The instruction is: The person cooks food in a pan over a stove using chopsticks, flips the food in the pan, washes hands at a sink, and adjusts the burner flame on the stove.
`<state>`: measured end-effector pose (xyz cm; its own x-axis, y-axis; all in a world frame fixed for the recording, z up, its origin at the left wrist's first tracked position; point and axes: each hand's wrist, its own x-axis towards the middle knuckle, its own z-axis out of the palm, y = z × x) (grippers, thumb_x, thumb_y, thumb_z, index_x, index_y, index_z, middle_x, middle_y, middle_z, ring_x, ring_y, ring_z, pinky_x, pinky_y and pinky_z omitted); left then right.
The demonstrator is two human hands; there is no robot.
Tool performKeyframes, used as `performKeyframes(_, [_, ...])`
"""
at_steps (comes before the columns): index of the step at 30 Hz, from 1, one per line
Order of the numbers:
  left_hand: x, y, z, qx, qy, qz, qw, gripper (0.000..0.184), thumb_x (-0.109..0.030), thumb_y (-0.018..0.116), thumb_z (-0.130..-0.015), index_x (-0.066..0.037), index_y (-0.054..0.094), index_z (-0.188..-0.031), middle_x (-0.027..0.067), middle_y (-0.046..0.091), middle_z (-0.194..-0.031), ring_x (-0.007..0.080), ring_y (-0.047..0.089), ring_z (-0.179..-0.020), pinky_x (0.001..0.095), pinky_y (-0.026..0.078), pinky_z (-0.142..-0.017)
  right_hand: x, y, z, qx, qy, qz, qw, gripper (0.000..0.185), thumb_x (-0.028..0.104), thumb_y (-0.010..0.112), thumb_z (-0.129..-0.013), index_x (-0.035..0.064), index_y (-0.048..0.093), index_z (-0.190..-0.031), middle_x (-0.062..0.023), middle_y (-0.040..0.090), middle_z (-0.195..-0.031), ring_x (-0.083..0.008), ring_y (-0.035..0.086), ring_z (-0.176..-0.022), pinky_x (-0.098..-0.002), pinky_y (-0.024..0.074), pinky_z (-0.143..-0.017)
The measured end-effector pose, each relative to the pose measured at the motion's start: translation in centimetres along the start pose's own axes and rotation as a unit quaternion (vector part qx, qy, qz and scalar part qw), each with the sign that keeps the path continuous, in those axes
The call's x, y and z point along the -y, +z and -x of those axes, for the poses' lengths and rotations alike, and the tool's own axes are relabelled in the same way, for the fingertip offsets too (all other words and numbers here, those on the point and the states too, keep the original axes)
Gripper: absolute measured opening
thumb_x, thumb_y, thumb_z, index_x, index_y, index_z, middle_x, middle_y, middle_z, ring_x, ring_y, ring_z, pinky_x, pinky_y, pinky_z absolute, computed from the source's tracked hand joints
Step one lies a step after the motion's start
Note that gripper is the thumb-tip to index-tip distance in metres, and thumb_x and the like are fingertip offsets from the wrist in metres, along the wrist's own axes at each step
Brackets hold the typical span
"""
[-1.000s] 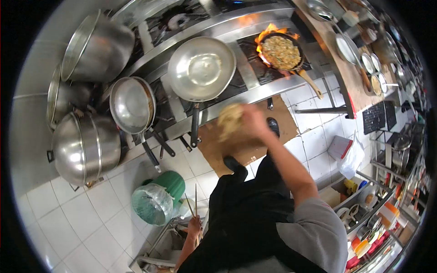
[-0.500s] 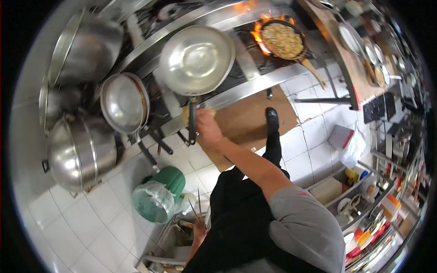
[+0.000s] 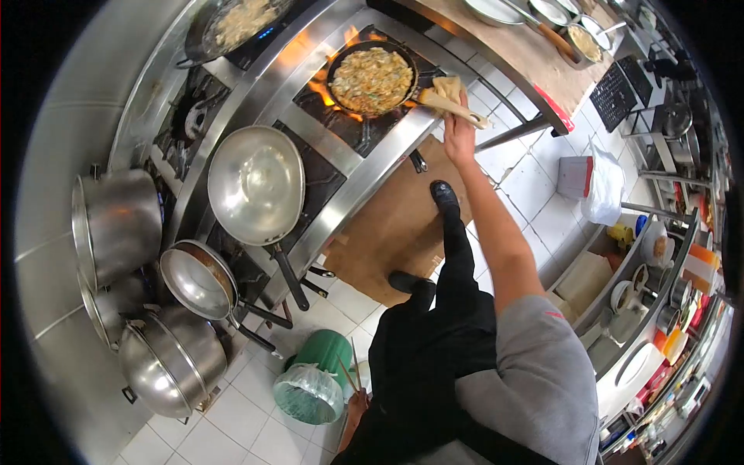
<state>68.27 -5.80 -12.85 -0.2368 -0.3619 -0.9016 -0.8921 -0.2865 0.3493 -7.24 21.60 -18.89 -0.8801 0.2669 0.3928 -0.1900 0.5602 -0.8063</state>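
Note:
My right hand [image 3: 459, 138] holds a folded tan cloth [image 3: 446, 87] at the pale handle [image 3: 453, 107] of a dark frying pan. Its fingers are partly hidden behind the handle; I cannot tell how firmly they press on it. Chopped, browned food [image 3: 372, 80] fills the pan, which sits on a burner with orange flames around its left and lower rim. Low beside my body, my left hand [image 3: 356, 404] is closed around a pair of long chopsticks [image 3: 353, 368], tips pointing up and apart.
A large steel pan [image 3: 256, 184] with a black handle rests on the middle burner. Smaller pans [image 3: 194, 283] and big steel pots [image 3: 120, 225] stand at left. A green bin [image 3: 322, 356] is on the floor. The counter [image 3: 535, 58] at upper right carries bowls.
My right hand has left the large steel pan's handle and moved right, with the cloth, to the frying pan's handle. The view has turned; my left hand still has the chopsticks.

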Motion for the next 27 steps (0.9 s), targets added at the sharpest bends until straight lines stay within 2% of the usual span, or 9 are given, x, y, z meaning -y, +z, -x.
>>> performKeyframes(3, [-4.3,0.6,0.9,-0.014,0.000,-0.159,0.987,0.045,-0.042,0.057,-0.099,-0.007,0.054,-0.070,0.0012,0.055,-0.061,0.0120,0.054,-0.055,0.0296,0.042,-0.051,2.0,3.5,3.3,-0.032,0.228,-0.100,0.968,0.039,0.019,0.052,-0.100,-0.0026,0.051,-0.132,-0.0259,0.057,-0.129,-0.0419,0.056,-0.117,-0.0448,0.0431,-0.100])
performKeyframes(6, [-7.3,1.6,1.2,-0.025,0.011,-0.163,0.986,0.046,-0.043,0.056,-0.099,-0.007,0.054,-0.070,0.0007,0.052,-0.060,0.0124,0.052,-0.053,0.0300,0.041,-0.050,11.3,6.5,13.5,-0.129,0.261,-0.181,0.939,0.025,0.014,0.053,-0.096,-0.0029,0.054,-0.114,-0.0248,0.062,-0.107,-0.0395,0.061,-0.100,-0.0450,0.0471,-0.088])
performKeyframes(10, [-10.9,1.9,1.0,-0.004,0.016,-0.108,0.994,0.043,-0.043,0.055,-0.100,-0.008,0.055,-0.073,0.0003,0.050,-0.058,0.0122,0.049,-0.049,0.0300,0.039,-0.047,16.9,6.6,28.3,0.204,0.363,-0.168,0.893,0.025,0.014,0.062,-0.086,0.0018,0.058,-0.108,-0.0223,0.064,-0.100,-0.0350,0.064,-0.093,-0.0424,0.0492,-0.084])
performKeyframes(12, [-15.1,4.1,1.7,-0.024,0.042,-0.135,0.990,0.041,-0.042,0.055,-0.100,-0.009,0.055,-0.075,0.0004,0.050,-0.058,0.0117,0.048,-0.048,0.0295,0.038,-0.045,16.1,6.2,24.3,0.168,0.429,-0.161,0.873,0.020,0.013,0.061,-0.088,0.0010,0.060,-0.105,-0.0204,0.065,-0.098,-0.0331,0.064,-0.092,-0.0406,0.0495,-0.084])
performKeyframes(14, [-17.7,4.5,2.9,-0.032,0.038,-0.142,0.989,0.040,-0.041,0.056,-0.100,-0.009,0.055,-0.076,0.0003,0.050,-0.058,0.0112,0.048,-0.048,0.0290,0.036,-0.044,10.7,6.3,19.2,0.023,0.338,-0.242,0.909,0.017,0.011,0.060,-0.090,-0.0001,0.061,-0.102,-0.0199,0.065,-0.097,-0.0326,0.064,-0.091,-0.0403,0.0493,-0.083])
performKeyframes(17, [-19.0,5.9,2.8,-0.014,0.026,-0.114,0.993,0.038,-0.039,0.057,-0.100,-0.009,0.055,-0.077,-0.0001,0.051,-0.059,0.0105,0.048,-0.048,0.0280,0.036,-0.044,-0.7,4.5,7.7,0.015,0.356,-0.179,0.917,0.019,0.014,0.059,-0.093,-0.0021,0.061,-0.102,-0.0159,0.066,-0.093,-0.0251,0.061,-0.088,-0.0392,0.0486,-0.081])
performKeyframes(22, [-16.3,7.5,1.0,-0.006,0.048,-0.148,0.988,0.037,-0.039,0.058,-0.100,-0.010,0.056,-0.077,-0.0008,0.051,-0.059,0.0099,0.050,-0.052,0.0260,0.037,-0.047,-10.4,1.1,-8.2,-0.102,0.211,-0.180,0.955,0.021,0.017,0.067,-0.089,-0.0021,0.064,-0.098,-0.0108,0.068,-0.084,-0.0202,0.061,-0.073,-0.0352,0.0487,-0.068])
performKeyframes(24, [-16.9,7.3,0.7,0.021,0.038,-0.154,0.987,0.036,-0.040,0.057,-0.100,-0.011,0.057,-0.078,-0.0020,0.051,-0.059,0.0089,0.050,-0.053,0.0254,0.037,-0.048,-8.9,-1.9,-11.7,-0.013,0.269,-0.137,0.953,0.023,0.015,0.067,-0.087,-0.0014,0.065,-0.103,-0.0156,0.069,-0.090,-0.0261,0.064,-0.077,-0.0366,0.0498,-0.072])
performKeyframes(27, [-22.6,10.0,2.4,0.005,0.043,-0.176,0.983,0.037,-0.040,0.056,-0.100,-0.012,0.055,-0.076,-0.0030,0.048,-0.058,0.0085,0.047,-0.050,0.0264,0.036,-0.046,-10.9,0.4,-11.9,0.079,0.153,0.052,0.984,0.024,0.014,0.063,-0.089,0.0015,0.067,-0.110,-0.0170,0.069,-0.094,-0.0266,0.066,-0.082,-0.0367,0.0506,-0.076])
